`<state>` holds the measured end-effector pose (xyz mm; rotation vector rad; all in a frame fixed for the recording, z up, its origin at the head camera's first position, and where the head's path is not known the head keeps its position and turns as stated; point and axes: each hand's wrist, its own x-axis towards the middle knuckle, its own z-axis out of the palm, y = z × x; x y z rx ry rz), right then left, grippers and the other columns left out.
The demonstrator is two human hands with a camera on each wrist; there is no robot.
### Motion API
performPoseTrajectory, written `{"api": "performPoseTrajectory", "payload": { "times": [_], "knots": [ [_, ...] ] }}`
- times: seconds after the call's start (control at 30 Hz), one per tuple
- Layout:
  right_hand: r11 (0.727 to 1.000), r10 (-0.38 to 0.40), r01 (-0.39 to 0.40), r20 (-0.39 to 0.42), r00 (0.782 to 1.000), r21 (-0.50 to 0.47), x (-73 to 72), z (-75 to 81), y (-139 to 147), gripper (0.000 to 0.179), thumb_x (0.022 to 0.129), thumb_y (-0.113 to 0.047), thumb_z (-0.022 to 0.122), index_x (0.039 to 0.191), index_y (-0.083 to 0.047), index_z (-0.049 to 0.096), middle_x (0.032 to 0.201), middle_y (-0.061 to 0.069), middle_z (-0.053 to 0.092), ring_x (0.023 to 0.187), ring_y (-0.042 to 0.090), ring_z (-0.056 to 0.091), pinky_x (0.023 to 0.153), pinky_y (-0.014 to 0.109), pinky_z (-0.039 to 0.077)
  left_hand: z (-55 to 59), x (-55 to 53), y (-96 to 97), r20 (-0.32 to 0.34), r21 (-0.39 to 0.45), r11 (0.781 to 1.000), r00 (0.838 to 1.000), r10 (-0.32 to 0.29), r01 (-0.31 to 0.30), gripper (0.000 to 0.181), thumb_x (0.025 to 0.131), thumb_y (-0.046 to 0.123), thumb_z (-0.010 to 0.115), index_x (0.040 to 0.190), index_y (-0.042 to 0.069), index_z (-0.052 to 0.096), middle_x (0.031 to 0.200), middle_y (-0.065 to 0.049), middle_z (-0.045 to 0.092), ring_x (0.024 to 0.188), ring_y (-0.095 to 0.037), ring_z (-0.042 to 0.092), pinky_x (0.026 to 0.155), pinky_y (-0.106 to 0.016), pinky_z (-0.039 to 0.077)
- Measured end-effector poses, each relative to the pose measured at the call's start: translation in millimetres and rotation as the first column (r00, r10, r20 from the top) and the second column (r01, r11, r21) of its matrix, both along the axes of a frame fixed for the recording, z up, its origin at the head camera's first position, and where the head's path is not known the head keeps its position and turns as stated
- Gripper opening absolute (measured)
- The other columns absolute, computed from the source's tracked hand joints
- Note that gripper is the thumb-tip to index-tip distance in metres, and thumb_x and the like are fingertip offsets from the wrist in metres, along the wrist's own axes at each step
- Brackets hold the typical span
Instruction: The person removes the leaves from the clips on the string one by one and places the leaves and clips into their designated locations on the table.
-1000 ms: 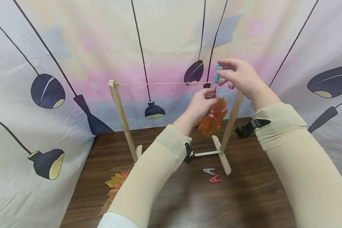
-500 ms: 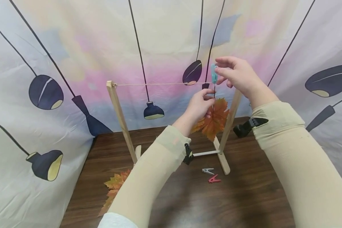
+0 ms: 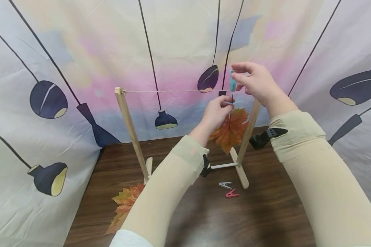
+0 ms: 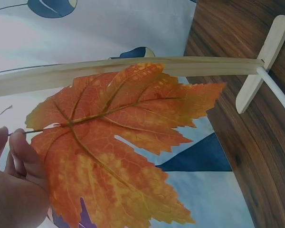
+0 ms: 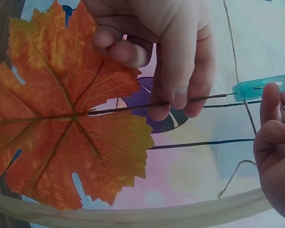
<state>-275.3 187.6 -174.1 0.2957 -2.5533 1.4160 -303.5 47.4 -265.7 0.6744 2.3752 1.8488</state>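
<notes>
In the head view my left hand (image 3: 217,111) pinches the thin dark stem of an orange artificial maple leaf (image 3: 230,132), which hangs below the fingers. The leaf (image 4: 114,128) fills much of the left wrist view. Above it, my right hand (image 3: 256,82) pinches a teal clothespin (image 3: 233,81) between thumb and fingers. The clothespin stands upright at the right part of a string (image 3: 173,91). In the right wrist view the lower end of the clothespin (image 5: 261,88) meets the string, and the stem tip reaches that end. Whether it clamps both cannot be told.
A wooden frame, with a left post (image 3: 131,127) and a right post (image 3: 248,133), carries the string over a brown table (image 3: 266,206). A grey clothespin (image 3: 225,185) and a red clothespin (image 3: 232,193) lie in front. More leaves (image 3: 123,206) lie at left, partly behind my left arm.
The leaf has turned to show more of its face. My right hand and the teal clothespin have shifted slightly left in the view; both hands keep their pinch.
</notes>
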Motion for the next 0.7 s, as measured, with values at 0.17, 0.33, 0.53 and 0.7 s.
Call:
{"api": "performPoseTrajectory", "payload": {
  "times": [0.17, 0.33, 0.53, 0.7],
  "knots": [
    [0.999, 0.012, -0.012, 0.017, 1.0, 0.034, -0.5, -0.1, -0.4, 0.05, 0.096, -0.034, 0.052, 0.142, -0.018, 0.043, 0.131, 0.005, 0.047, 0.086, 0.016, 0.055, 0.084, 0.039, 0.042, -1.8, -1.2, -1.5, 0.006, 0.028, 0.999, 1.0, 0.027, -0.027, 0.017, 0.095, 0.015, 0.055, 0.11, 0.015, 0.062, 0.102, -0.001, 0.063, 0.048, -0.02, 0.045, 0.047, -0.03, 0.046],
    [0.996, 0.014, -0.014, 0.002, 1.0, 0.083, -1.8, -0.1, -0.6, 0.046, 0.097, -0.03, 0.051, 0.14, -0.015, 0.045, 0.127, 0.006, 0.049, 0.089, 0.016, 0.052, 0.075, 0.033, 0.041, -1.9, -1.9, -4.4, 0.011, 0.03, 0.998, 0.999, 0.053, -0.053, 0.017, 0.096, 0.016, 0.054, 0.111, 0.017, 0.063, 0.103, 0.001, 0.063, 0.045, -0.018, 0.042, 0.045, -0.027, 0.042],
    [0.995, 0.011, -0.006, -0.047, 0.999, 0.096, -3.1, -1.8, 0.0, 0.041, 0.098, -0.026, 0.05, 0.136, -0.01, 0.048, 0.117, 0.005, 0.051, 0.089, 0.015, 0.05, 0.073, 0.029, 0.041, 0.4, -2.1, -5.0, -0.019, 0.02, 0.997, 0.997, 0.075, -0.074, 0.017, 0.094, 0.015, 0.056, 0.11, 0.017, 0.063, 0.101, 0.001, 0.061, 0.042, -0.015, 0.039, 0.042, -0.025, 0.039],
    [0.997, -0.002, 0.01, -0.116, 0.993, 0.072, -4.3, -3.7, 0.1, 0.038, 0.098, -0.021, 0.05, 0.133, -0.006, 0.05, 0.107, 0.003, 0.051, 0.088, 0.015, 0.049, 0.074, 0.025, 0.04, 0.8, -2.1, -5.0, -0.043, 0.0, 0.995, 0.994, 0.097, -0.097, 0.017, 0.093, 0.015, 0.058, 0.109, 0.018, 0.064, 0.101, 0.001, 0.061, 0.046, -0.015, 0.044, 0.044, -0.025, 0.042]
  ]
}}
